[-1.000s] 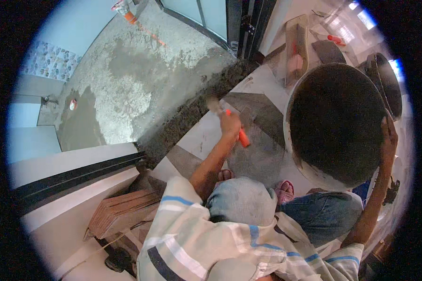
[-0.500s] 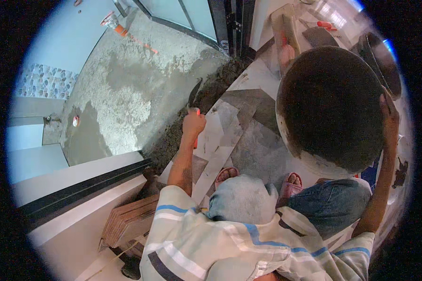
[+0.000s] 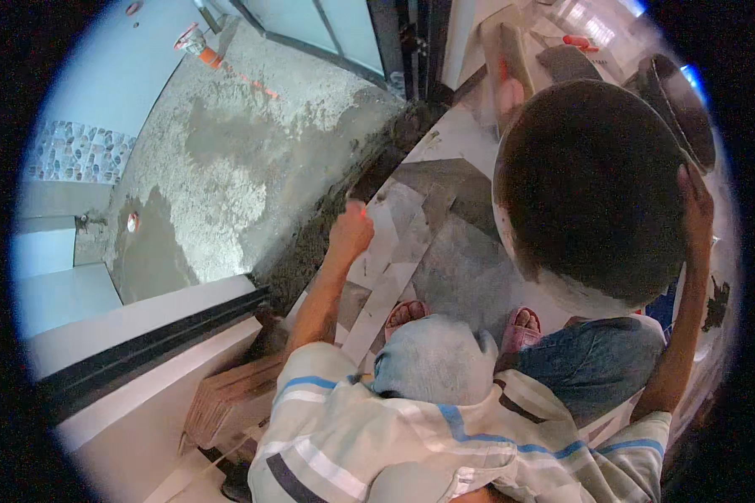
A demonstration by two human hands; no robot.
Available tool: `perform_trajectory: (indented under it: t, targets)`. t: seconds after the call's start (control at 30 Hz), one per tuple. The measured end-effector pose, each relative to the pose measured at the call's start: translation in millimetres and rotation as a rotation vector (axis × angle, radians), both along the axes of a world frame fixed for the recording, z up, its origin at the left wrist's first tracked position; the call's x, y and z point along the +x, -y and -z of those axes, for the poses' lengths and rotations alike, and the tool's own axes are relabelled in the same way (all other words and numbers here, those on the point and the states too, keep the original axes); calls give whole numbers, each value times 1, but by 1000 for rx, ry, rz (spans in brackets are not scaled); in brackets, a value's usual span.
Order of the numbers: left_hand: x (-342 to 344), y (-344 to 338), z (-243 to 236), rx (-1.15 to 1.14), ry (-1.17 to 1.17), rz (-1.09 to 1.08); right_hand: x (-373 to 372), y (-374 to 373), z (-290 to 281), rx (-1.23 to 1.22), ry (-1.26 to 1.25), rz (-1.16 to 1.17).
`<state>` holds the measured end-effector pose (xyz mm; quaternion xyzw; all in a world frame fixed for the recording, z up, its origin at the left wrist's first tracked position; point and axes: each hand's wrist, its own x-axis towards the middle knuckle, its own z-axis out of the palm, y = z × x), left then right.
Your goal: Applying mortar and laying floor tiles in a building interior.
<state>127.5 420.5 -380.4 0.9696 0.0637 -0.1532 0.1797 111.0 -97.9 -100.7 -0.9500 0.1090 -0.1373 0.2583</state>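
Observation:
My left hand (image 3: 351,231) is closed round the orange-red handle of a trowel (image 3: 361,208). Its blade is hard to make out against the dark strip of wet mortar (image 3: 302,261) along the doorway. On my right stands a large round basin (image 3: 538,290), tilted, with a dark inside and pale smears on its lower rim. My right hand (image 3: 696,205) grips the basin's right rim, its fingers along the edge.
Beyond the mortar strip lies a rough grey floor (image 3: 243,180) with an orange-collared pipe (image 3: 200,46). Stacked tiles (image 3: 231,402) lean at the lower left by a dark door track (image 3: 155,339). A second dark basin (image 3: 686,117) and a long trough-like piece (image 3: 505,75) are at the upper right.
My left hand has shifted slightly right and down with the trowel, whose blade no longer stands out against the floor. My right hand and the basin stay nearly put.

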Motion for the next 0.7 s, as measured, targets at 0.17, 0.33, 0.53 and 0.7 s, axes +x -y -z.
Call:
perform_trajectory:
  t: [0.17,0.33,0.53,0.7]
  targets:
    - [-22,9,-16,-149,14,4,1,5,-2,24,5,8]
    - [-3,45,7,-237,61,67,4,7,0,57,12,0]
    - [56,28,-25,13,29,73,-8,-14,-7,117,28,-4]
    - [127,4,-50,256,87,270,0,3,1,53,24,-32]
